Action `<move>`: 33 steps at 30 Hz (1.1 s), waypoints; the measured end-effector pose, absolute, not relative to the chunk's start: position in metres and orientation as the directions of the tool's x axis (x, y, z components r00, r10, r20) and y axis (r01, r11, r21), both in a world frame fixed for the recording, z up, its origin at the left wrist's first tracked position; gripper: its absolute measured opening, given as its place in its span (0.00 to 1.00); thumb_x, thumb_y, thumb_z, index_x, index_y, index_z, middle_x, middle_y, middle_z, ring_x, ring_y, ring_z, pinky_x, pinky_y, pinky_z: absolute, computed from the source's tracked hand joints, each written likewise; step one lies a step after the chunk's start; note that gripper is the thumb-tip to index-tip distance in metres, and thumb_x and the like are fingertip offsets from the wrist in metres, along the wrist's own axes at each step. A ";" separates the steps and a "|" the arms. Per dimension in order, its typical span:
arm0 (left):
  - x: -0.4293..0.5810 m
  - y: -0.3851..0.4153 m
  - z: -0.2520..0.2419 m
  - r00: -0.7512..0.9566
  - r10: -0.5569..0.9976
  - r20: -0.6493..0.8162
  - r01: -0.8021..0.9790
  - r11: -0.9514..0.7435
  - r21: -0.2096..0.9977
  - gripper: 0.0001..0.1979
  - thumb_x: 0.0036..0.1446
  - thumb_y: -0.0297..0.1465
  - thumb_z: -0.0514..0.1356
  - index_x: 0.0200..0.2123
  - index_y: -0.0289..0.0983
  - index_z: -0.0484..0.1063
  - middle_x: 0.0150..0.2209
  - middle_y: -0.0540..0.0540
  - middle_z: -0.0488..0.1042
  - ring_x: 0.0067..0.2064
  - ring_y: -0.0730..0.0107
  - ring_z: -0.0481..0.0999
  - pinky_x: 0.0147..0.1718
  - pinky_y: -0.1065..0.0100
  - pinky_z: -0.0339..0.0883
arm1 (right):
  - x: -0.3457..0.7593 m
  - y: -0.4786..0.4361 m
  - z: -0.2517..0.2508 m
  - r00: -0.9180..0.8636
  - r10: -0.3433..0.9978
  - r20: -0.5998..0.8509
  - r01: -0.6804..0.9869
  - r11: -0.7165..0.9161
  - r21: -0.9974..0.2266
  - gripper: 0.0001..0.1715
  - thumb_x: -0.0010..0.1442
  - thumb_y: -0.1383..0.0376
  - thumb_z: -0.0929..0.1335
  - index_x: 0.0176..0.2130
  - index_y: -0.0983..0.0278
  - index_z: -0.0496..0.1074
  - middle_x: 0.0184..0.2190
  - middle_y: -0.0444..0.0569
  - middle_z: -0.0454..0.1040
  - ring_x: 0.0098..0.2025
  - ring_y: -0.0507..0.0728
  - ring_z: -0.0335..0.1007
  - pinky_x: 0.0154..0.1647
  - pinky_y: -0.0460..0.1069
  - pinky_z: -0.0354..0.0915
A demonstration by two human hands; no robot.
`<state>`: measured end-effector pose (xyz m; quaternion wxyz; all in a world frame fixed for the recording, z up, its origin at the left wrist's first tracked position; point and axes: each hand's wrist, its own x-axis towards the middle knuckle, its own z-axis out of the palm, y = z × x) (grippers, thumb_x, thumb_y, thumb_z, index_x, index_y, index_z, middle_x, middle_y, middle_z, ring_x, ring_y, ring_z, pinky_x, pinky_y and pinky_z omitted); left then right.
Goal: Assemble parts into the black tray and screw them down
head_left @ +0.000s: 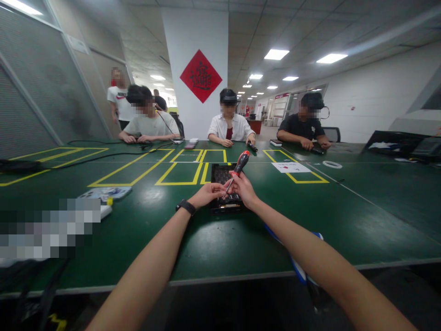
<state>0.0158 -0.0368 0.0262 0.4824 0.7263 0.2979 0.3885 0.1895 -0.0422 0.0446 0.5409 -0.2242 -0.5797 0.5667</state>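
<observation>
My right hand (244, 189) is closed on a screwdriver (242, 162) with a black and red handle. The handle points up and away to the right, and the thin metal shaft slants down to the left. Fingers of my left hand (206, 195) are pinched together by the shaft's lower end; what they hold is too small to make out. Below both hands, an open black case (220, 172) rests on the green table, with small dark compartments or parts inside. My hands hide part of it.
Yellow tape (179, 184) marks rectangles on the table (193, 248). A paper sheet (291, 167) and a white ring (332, 164) lie to the right. A patterned flat object (120, 192) is at left. Blue-and-white items (298, 266) sit under my right forearm. Several people sit opposite.
</observation>
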 end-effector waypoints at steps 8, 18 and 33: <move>0.017 -0.035 0.023 0.501 0.822 0.271 0.053 -0.341 0.939 0.15 0.42 0.34 0.67 0.31 0.31 0.69 0.29 0.48 0.73 0.30 0.76 0.72 0.34 0.71 0.64 | 0.189 -0.044 0.045 -0.307 0.869 0.388 -0.339 0.282 -0.898 0.21 0.57 0.54 0.63 0.47 0.61 0.60 0.25 0.43 0.72 0.20 0.48 0.66 0.23 0.43 0.62; 0.016 -0.033 0.022 0.532 0.790 0.305 -0.013 -0.352 0.936 0.22 0.49 0.34 0.63 0.46 0.31 0.67 0.38 0.41 0.75 0.37 0.69 0.74 0.45 0.62 0.65 | 0.187 -0.045 0.047 -0.221 0.885 0.410 -0.321 0.331 -0.887 0.17 0.58 0.54 0.61 0.44 0.61 0.59 0.24 0.41 0.71 0.19 0.48 0.64 0.21 0.43 0.60; 0.024 -0.020 0.007 0.272 0.855 0.441 0.124 -0.486 0.865 0.18 0.51 0.24 0.55 0.47 0.34 0.66 0.38 0.45 0.72 0.38 0.72 0.73 0.44 0.64 0.64 | 0.187 -0.031 0.034 0.102 0.862 0.496 -0.026 0.501 -0.865 0.14 0.58 0.55 0.60 0.39 0.62 0.58 0.24 0.41 0.69 0.19 0.48 0.63 0.22 0.44 0.61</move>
